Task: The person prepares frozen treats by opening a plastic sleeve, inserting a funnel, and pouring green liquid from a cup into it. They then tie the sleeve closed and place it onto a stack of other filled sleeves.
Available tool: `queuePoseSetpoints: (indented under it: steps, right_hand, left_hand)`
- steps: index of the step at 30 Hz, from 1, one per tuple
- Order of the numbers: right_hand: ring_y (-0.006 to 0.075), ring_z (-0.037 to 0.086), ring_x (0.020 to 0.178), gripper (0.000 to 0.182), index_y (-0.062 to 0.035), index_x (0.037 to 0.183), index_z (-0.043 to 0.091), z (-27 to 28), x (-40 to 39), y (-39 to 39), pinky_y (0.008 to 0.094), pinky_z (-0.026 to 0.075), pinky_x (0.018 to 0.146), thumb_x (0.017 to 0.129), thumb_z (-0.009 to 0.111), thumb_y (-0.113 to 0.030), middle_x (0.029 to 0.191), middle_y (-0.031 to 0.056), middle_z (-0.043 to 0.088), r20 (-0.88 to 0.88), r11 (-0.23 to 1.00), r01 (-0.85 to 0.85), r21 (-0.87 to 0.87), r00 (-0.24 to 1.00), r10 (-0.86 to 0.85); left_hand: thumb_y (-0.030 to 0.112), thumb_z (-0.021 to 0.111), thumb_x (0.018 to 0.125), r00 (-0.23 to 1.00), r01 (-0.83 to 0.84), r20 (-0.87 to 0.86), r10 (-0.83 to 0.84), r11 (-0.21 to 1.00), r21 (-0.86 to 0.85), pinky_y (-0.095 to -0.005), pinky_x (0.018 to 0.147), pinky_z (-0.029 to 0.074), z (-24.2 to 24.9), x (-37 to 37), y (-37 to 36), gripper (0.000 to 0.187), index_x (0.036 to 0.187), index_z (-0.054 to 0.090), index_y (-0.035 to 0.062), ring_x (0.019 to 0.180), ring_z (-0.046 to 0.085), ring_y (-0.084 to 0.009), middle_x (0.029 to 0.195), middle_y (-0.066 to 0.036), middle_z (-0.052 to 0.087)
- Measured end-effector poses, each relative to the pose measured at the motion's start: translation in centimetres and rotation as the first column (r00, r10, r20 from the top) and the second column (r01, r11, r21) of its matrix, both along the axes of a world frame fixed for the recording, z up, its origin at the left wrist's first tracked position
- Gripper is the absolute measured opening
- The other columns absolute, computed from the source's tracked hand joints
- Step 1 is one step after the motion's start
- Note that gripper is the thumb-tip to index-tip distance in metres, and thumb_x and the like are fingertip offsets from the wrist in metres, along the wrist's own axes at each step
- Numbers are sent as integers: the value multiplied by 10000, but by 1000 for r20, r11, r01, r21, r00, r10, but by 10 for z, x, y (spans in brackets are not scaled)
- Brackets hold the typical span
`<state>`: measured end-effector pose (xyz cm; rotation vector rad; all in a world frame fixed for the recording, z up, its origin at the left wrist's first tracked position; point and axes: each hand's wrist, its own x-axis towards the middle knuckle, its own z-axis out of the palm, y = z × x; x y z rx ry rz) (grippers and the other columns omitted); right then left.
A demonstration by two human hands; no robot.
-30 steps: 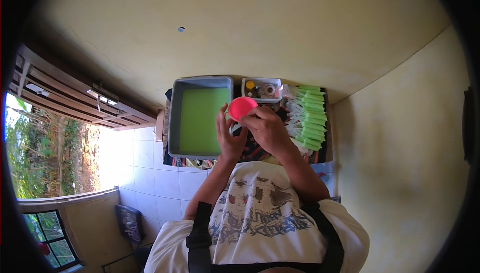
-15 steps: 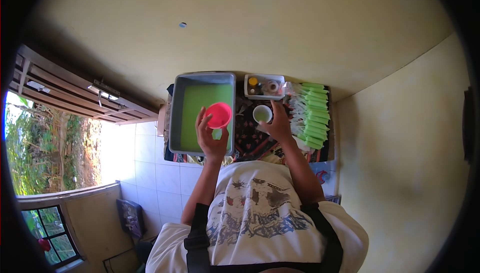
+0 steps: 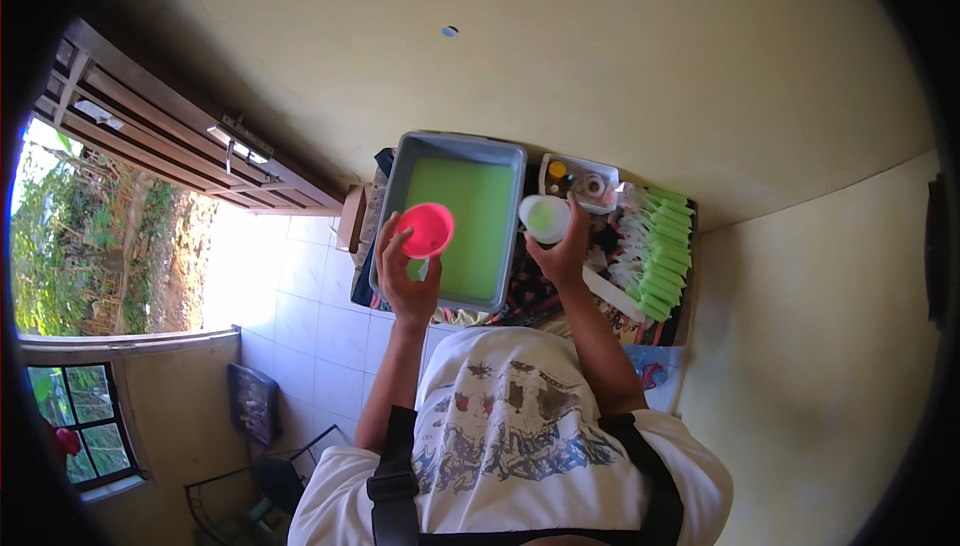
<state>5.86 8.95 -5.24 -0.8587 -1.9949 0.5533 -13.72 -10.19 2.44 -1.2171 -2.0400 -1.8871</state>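
From my feed, the small white tray (image 3: 580,178) holds items too tiny to identify. My right hand (image 3: 562,251) hides the white cup's (image 3: 545,217) near side, and my torso covers the surface's (image 3: 520,296) near edge.

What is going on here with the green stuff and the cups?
A person stands over a table. The left hand holds a pink cup above a gray tub of green liquid. The right hand holds a white cup, with green in it, beside the tub. A row of filled green bags lies at the right, and a small white tray of odds and ends sits behind.
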Motion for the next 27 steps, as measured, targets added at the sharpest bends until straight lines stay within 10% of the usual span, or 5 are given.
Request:
queuePoseSetpoints:
  steps: [6, 11, 17, 23, 27]
  right_hand:
    - [378, 620, 1309, 1114, -22, 1641, 349, -12, -94, 11, 534, 472, 1065, 714, 940, -201, 1453, 202, 588, 197, 931, -364, -15, 912, 360]
    - [245, 579, 1360, 681, -50, 1649, 409, -71, -135, 6, 468, 418, 1025, 995, 582, -124, 1473, 92, 603, 712, 889, -455, 41, 637, 294]
    - [235, 577, 1387, 592, -96, 1630, 459, -116, -143, -2, 497, 405, 1045, 1044, 529, -145, 1490, 73, 610, 804, 810, -575, 119, 535, 262]
    - [265, 580, 1426, 879, -107, 1631, 454, -73, -144, -26, 507, 440, 1086, 844, 840, -183, 1561, 151, 588, 650, 765, -611, -203, 500, 572]
    - [353, 605, 1407, 1110, -84, 1645, 414, -60, -134, -26, 470, 490, 1138, 692, 971, -203, 1547, 203, 596, 265, 775, -566, -282, 730, 630]
  left_hand:
    - [-134, 829, 779, 999, -12, 40, 11, 1000, 24, -450, 1040, 654, -1, -28, -12, 694, 1403, 613, 80, 1447, 556, -389, 1578, -205, 514]
    - [-138, 820, 774, 998, -52, 38, 51, 998, 38, -445, 1056, 642, -4, -45, -19, 694, 1403, 617, 76, 1439, 567, -383, 1577, -202, 519]
    - [-171, 808, 782, 998, -67, 3, 67, 998, -8, -460, 1079, 634, -5, -55, -32, 765, 1454, 538, 74, 1477, 521, -379, 1605, -201, 465]
    - [-121, 829, 756, 991, -116, 72, 116, 993, -7, -445, 1075, 624, -15, -56, -37, 706, 1397, 626, 92, 1454, 557, -389, 1580, -188, 534]
    - [-125, 825, 757, 992, -114, 54, 113, 994, 2, -441, 1061, 633, -17, -55, -37, 708, 1401, 624, 91, 1452, 558, -384, 1580, -186, 535]
